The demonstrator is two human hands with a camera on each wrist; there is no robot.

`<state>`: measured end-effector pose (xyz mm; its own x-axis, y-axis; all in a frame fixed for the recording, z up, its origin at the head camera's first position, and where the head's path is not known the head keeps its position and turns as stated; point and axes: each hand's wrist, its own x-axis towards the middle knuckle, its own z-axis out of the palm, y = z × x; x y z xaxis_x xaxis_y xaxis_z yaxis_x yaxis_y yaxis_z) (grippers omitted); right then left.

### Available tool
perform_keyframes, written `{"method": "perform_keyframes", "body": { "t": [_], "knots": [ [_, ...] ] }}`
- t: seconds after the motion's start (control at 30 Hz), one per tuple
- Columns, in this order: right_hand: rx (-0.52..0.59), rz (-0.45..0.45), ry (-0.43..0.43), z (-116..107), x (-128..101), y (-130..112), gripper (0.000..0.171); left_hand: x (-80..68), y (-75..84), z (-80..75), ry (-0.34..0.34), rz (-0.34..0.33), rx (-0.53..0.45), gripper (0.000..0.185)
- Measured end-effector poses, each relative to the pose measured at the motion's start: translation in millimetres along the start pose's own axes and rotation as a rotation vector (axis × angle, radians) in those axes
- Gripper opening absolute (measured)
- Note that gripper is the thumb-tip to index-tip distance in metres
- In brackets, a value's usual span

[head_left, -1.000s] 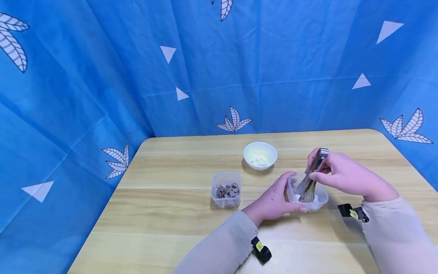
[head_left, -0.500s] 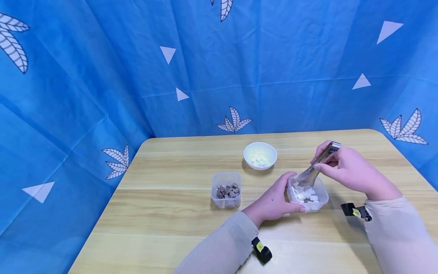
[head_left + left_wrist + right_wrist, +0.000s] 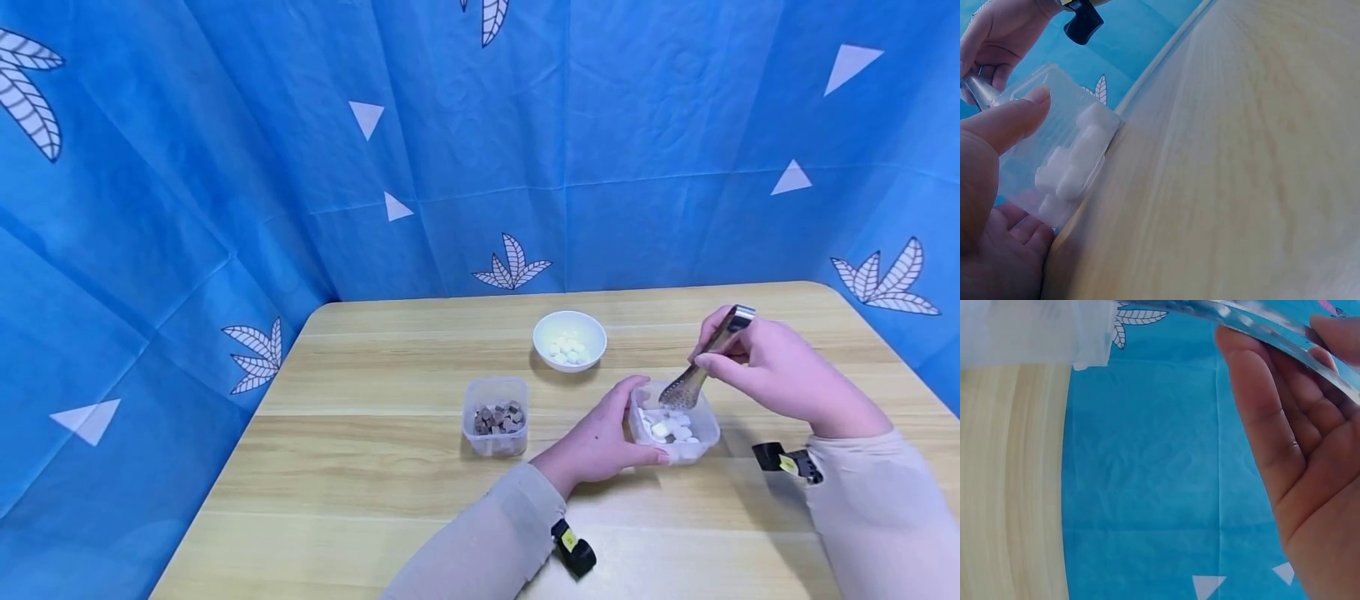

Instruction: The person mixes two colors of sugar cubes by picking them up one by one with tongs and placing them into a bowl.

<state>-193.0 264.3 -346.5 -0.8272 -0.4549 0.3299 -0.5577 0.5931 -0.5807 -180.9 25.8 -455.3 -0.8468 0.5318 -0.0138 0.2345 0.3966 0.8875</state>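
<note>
Tongs [image 3: 705, 357] were pinched in my right hand [image 3: 772, 371], thumb and fingers pressed on the metal arms near the top, and their perforated tips had come up out of the clear tub [image 3: 673, 429] since a second before, when they were sunk among the white cubes [image 3: 671, 429]. Now the tips hung just over the tub's far rim, tilted toward the right, pressed close together; I judged that a lift-out was under way, though whether a cube sat between the tips I could not tell, since the head view showed them too small and the right wrist view caught only a blurred strip of the tongs [image 3: 1254, 325] across my fingers [image 3: 1266, 406]. My left hand [image 3: 600, 437] had not shifted: it held the tub on its left side, thumb along the near wall and fingers curled at the far edge, keeping it steady on the counter [image 3: 360, 467]. From the left wrist the tub [image 3: 1054, 137] showed as a cloudy wall with a few cubes [image 3: 1075, 159] stacked against it, my thumb [image 3: 1004, 122] across it, and the rest cut off. Farther left on the counter stood a second clear tub [image 3: 495, 414] of brown pieces, and beyond, near the blue cloth [image 3: 225, 167], a white bowl [image 3: 570, 339] with small white pieces in it; their exact kind was hard to make out.
</note>
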Motion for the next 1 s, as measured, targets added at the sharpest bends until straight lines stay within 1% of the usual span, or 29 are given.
{"method": "perform_keyframes", "body": {
  "t": [0.13,0.27,0.47,0.63,0.73,0.83,1.0],
  "knots": [
    [0.001,-0.030,-0.060,2.3,0.1,2.6,0.018,0.4,-0.8,-0.3,0.001,0.010,-0.011,0.100],
    [-0.004,-0.047,-0.118,8.8,1.6,6.2,0.018,0.7,-1.8,0.2,-0.001,0.017,-0.015,0.100],
    [-0.003,-0.033,-0.107,12.1,1.1,8.1,0.018,1.1,-3.0,0.5,-0.004,0.022,-0.019,0.099],
    [0.014,-0.030,-0.117,13.5,1.7,9.4,0.016,1.5,-3.1,0.5,-0.003,0.028,-0.011,0.098],
    [0.036,-0.040,-0.103,12.5,1.5,9.6,0.015,1.7,-3.2,0.4,0.000,0.030,-0.005,0.099],
    [0.069,-0.033,-0.064,8.8,-0.9,8.9,0.017,1.7,-3.5,0.6,0.003,0.032,-0.001,0.100],
    [0.121,0.031,0.023,1.3,-4.9,6.7,0.019,1.8,-4.2,1.3,0.007,0.026,-0.001,0.100]
  ]
}}
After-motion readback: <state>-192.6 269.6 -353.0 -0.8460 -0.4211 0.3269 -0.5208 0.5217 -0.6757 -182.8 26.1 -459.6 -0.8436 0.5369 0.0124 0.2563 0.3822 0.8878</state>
